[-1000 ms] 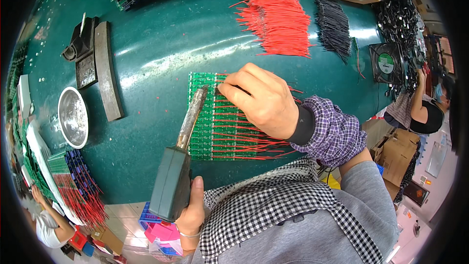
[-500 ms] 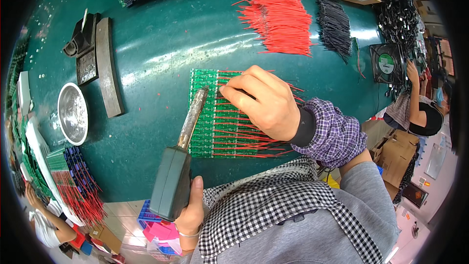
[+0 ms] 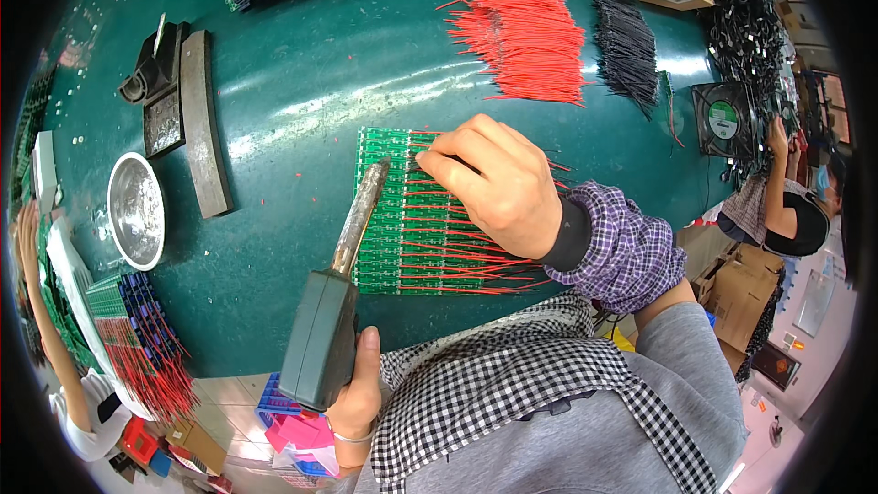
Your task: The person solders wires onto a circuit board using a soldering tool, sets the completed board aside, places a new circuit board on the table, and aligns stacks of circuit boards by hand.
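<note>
In my left hand (image 3: 359,391) is a soldering gun (image 3: 318,338) with a dark green body, its fingers closed around the grip. The long, stained metal tip points away from me and rests over the upper left part of a green circuit board panel (image 3: 377,265). Rows of red wires (image 3: 439,231) run rightward from the panel. Above its upper part is my right hand (image 3: 498,187), thumb and forefinger pinched just right of the iron's tip. A thin red wire appears to be between them, mostly hidden by the fingers.
Bundles of red wires (image 3: 521,37) and black wires (image 3: 626,50) lie at the far right. A metal bowl (image 3: 135,212), a curved grey bar (image 3: 203,128) and a dark holder (image 3: 163,123) stand left. A fan (image 3: 722,119) sits right. Co-workers are at both sides.
My right hand has shifted slightly up and right, its fingertips a little farther from the iron's tip. My left hand stays nearly still. The left co-worker's arm has reached farther away.
</note>
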A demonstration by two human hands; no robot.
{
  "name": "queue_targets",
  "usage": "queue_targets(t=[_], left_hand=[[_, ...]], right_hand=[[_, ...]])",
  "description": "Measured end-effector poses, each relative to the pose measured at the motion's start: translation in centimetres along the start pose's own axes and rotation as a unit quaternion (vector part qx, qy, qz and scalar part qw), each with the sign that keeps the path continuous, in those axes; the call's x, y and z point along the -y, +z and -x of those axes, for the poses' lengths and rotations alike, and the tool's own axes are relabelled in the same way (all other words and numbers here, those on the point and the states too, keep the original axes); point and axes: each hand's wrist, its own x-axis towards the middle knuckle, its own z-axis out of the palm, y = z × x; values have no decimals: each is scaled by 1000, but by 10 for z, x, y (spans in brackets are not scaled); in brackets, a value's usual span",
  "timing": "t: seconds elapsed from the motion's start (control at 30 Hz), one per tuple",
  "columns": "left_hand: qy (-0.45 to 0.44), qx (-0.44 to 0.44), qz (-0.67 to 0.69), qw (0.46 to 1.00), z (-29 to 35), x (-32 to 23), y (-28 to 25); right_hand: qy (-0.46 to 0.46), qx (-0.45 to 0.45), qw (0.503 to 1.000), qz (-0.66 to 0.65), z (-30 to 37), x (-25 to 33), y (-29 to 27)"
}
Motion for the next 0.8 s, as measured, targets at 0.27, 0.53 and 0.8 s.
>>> queue_targets(t=[0.27, 0.53, 0.8], left_hand=[[15, 2, -5, 1000, -2, -1, 1], [3, -15, 2, 1000, -1, -4, 5], [-90, 4, -8, 996, -1, -22, 0]], right_hand=[[16, 15, 1000, 4, -1, 2, -1], [23, 31, 999, 15, -7, 3, -5], [34, -33, 998, -31, -8, -12, -9]])
